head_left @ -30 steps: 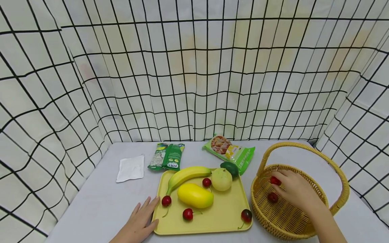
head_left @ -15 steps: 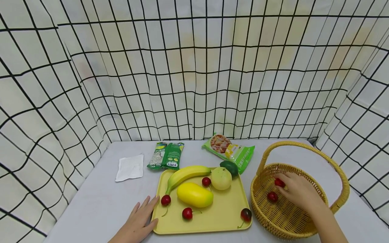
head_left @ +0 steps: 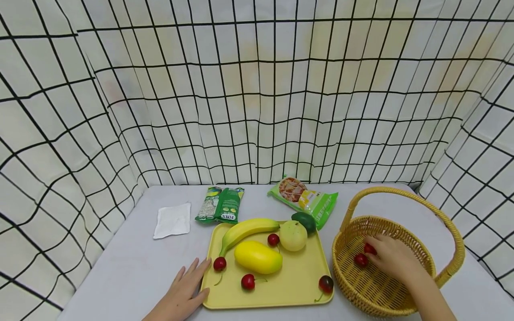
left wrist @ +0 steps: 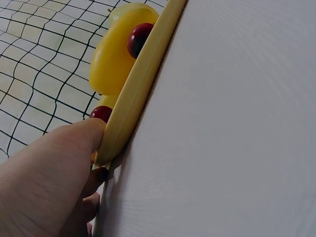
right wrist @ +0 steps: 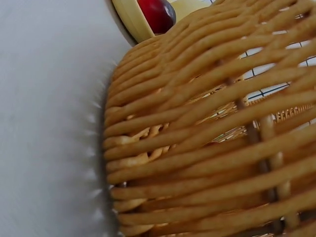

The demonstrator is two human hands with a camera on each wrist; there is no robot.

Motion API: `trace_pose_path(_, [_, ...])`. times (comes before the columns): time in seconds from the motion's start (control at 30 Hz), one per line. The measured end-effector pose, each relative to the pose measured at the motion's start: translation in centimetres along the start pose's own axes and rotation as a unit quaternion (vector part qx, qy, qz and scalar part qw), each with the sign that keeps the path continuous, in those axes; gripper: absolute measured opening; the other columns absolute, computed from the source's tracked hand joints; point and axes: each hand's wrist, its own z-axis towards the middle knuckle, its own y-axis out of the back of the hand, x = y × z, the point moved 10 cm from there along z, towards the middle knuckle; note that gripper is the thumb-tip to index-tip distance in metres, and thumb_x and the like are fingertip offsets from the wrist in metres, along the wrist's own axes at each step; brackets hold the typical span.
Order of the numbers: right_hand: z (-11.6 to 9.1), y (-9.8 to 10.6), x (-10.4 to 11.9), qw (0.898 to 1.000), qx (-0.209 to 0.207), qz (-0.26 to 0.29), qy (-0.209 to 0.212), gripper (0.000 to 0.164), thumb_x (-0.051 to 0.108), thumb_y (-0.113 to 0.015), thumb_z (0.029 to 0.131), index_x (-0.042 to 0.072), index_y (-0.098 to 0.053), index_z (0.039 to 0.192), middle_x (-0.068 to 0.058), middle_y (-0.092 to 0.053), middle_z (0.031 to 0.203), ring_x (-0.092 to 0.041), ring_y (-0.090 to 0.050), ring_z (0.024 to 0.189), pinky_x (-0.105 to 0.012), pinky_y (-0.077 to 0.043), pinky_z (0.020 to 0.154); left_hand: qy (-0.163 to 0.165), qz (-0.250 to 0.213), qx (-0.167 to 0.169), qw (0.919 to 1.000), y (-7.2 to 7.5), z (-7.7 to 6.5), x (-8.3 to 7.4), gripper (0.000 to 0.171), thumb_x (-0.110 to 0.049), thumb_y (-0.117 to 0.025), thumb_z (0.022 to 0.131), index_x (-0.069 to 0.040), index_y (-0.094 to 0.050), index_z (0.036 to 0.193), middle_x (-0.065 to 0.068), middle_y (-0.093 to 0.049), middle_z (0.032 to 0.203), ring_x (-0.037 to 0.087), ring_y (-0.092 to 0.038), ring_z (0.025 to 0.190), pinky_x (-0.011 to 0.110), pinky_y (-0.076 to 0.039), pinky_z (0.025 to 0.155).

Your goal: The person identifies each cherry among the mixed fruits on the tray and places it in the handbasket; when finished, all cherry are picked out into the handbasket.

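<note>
Inside the wicker basket [head_left: 341, 285], my right hand [head_left: 395, 258] pinches a red cherry [head_left: 370, 248] between thumb and fingers, low over the woven bottom. Another cherry [head_left: 361, 260] lies there, just left of the held one. My left hand [head_left: 180, 290] rests with straight fingers against the left edge of the yellow tray [head_left: 289, 294]; in the left wrist view its thumb [left wrist: 94, 133] touches the tray's corner. The tray bears a banana [head_left: 249, 229], a yellow mango [head_left: 258, 257], a pale green round fruit [head_left: 292, 236] and several cherries. The basket wall hides the right hand in the right wrist view.
A dark green fruit [head_left: 304, 221] sits at the tray's back right corner. Behind lie a green snack packet [head_left: 221, 205], a green food bag [head_left: 307, 200] and a white folded cloth [head_left: 172, 220]. The basket's tall handle [head_left: 433, 211] arches over the right side.
My right hand has lowered the cherry toward the basket bottom, bringing it close beside the other cherry. The left hand and tray stay in place.
</note>
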Motion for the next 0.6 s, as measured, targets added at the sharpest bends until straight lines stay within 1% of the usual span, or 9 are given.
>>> trace_pose_path(0.2, [-0.2,-0.9,0.2,0.999,0.029,0.026,-0.003,0.022,0.019,-0.072,0.077,0.013,-0.063,0.095,0.006,-0.054,0.073,-0.011,-0.052,0.063,-0.030,-0.044,0.053,-0.020,-0.004,-0.012,0.9997,0.4,-0.1,-0.2,0.066,-0.032,-0.056,0.089,-0.006,-0.028,0.144,0.012,-0.031,0.145,0.034,-0.016,0.136,0.055,-0.001,0.107])
trace_pose_path(0.27, [-0.3,-1.1,0.2,0.999,0.036,0.032,-0.003,0.020,0.019,-0.072,0.077,0.015,-0.062,0.093,0.006,-0.056,0.076,-0.012,-0.054,0.065,-0.031,-0.045,0.055,-0.024,-0.004,-0.013,0.9996,0.5,-0.1,-0.2,0.066,-0.031,-0.056,0.090,-0.006,-0.028,0.144,0.012,-0.031,0.145,0.034,-0.016,0.136,0.055,-0.001,0.107])
trace_pose_path(0.43, [-0.4,-1.1,0.4,0.998,0.038,0.042,0.003,0.020,0.017,-0.072,0.077,0.016,-0.063,0.094,0.006,-0.059,0.081,-0.013,-0.057,0.070,-0.034,-0.048,0.060,-0.020,-0.001,-0.009,0.9998,0.2,0.0,-0.2,0.068,-0.035,-0.056,0.089,-0.007,-0.029,0.144,0.012,-0.031,0.145,0.034,-0.016,0.136,0.056,-0.002,0.107])
trace_pose_path(0.6, [-0.5,-0.9,0.6,0.998,0.037,0.044,0.010,0.023,0.017,-0.074,0.075,0.015,-0.063,0.095,0.006,-0.059,0.083,-0.012,-0.056,0.071,-0.033,-0.048,0.061,-0.008,0.001,-0.004,1.0000,0.0,0.1,-0.2,0.070,-0.039,-0.057,0.088,-0.007,-0.029,0.143,0.011,-0.031,0.146,0.034,-0.015,0.136,0.057,-0.002,0.106])
